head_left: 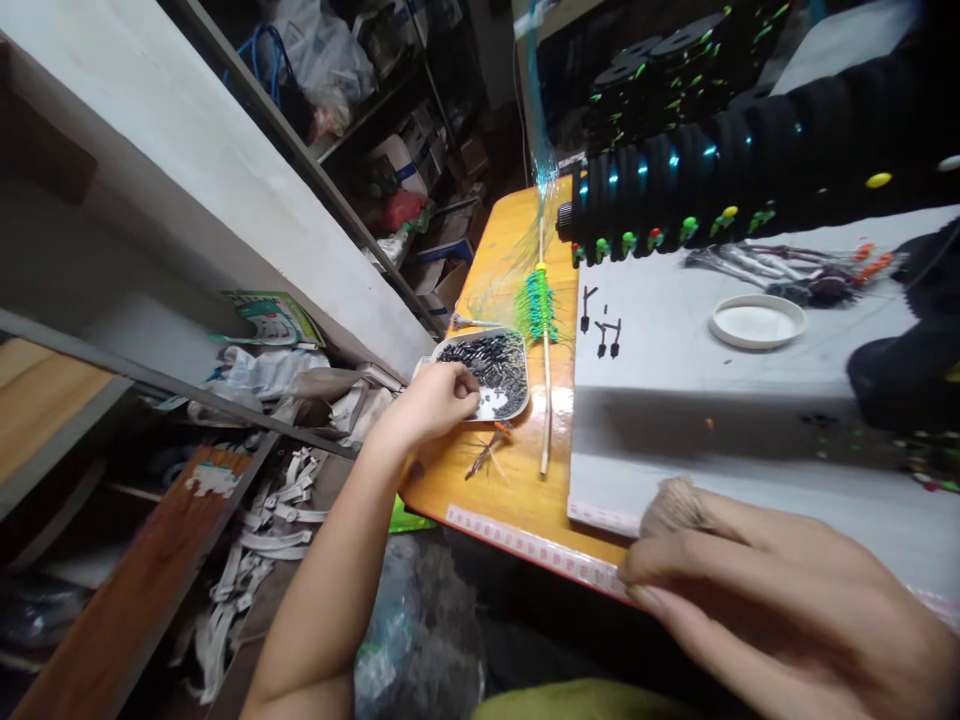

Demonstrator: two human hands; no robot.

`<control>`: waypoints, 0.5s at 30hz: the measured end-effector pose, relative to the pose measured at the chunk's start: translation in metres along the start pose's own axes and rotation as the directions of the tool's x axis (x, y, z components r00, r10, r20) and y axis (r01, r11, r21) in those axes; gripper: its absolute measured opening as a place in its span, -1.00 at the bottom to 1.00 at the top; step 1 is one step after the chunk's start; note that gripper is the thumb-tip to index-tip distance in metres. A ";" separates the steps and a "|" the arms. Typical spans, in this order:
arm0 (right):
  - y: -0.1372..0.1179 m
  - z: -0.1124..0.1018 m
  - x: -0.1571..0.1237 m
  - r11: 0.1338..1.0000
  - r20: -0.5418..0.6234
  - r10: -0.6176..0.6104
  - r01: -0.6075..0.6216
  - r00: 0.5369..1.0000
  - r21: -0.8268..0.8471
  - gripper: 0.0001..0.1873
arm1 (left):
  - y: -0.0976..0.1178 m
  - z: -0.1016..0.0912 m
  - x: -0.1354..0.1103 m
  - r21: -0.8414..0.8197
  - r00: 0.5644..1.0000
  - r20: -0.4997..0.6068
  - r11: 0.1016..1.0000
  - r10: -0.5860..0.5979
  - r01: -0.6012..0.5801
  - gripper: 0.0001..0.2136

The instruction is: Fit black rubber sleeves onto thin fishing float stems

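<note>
Two-handed over the counter [517, 508], dipped the left hand [439, 400] at mid-frame into the white tray [491, 406] of small dark pieces [486, 352], with a curled grip of indiscernible contents, and at lower right held the right hand [780, 590] with thumb and finger close together, unable to tell of any hold.

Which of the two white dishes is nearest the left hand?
The squarish dish on the yellow table: the left hand is over it, and it holds small dark pieces. The other dish is round, farther right.
</note>
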State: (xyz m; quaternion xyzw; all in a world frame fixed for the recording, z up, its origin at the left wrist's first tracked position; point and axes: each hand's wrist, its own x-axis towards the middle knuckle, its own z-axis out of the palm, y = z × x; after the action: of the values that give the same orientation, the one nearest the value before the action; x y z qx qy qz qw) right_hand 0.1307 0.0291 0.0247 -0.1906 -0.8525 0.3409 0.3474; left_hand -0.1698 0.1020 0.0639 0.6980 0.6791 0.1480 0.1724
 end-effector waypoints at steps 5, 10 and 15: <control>0.001 -0.002 0.003 0.991 -0.018 0.102 -0.100 0.995 0.084 -0.89 | 0.004 0.003 -0.005 -0.024 0.996 -0.080 0.999 -0.034 0.032 -0.84; 0.002 -0.004 0.007 0.994 -0.041 0.098 -0.096 0.994 0.049 -0.87 | -0.002 0.006 -0.007 -0.179 0.954 -0.281 0.982 -0.110 0.060 -0.92; 0.000 -0.006 0.010 0.991 -0.057 0.123 -0.120 0.991 0.054 -0.87 | 0.009 0.005 -0.032 -0.431 0.883 -0.426 0.903 -0.198 -0.005 -0.93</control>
State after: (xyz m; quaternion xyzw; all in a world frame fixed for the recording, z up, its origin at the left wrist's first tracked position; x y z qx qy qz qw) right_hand 0.1287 0.0377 0.0322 -0.2436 -0.8194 0.3771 0.3564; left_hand -0.1609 0.0698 0.0638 0.5537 0.6871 0.4424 0.1597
